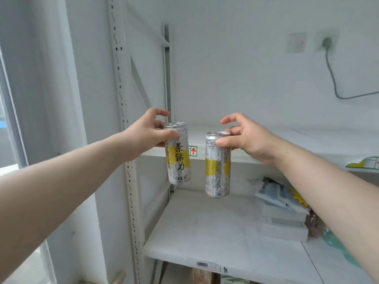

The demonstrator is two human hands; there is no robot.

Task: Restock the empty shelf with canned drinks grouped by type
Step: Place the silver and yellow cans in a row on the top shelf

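Just below the upper shelf [307,148] edge, left hand [147,133] pinches the left can [178,160] at nine o'clock, right hand [247,139] the right can [217,171] at three, both grips near the rims; lift clear, stand them touching.

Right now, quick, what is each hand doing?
Left hand: gripping a silver-and-yellow can near its top.
Right hand: gripping a matching can near its top.

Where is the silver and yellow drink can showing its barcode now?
Head view, right of centre: the silver and yellow barcode can hangs from the right hand, which pinches its top, in front of the white upper shelf.
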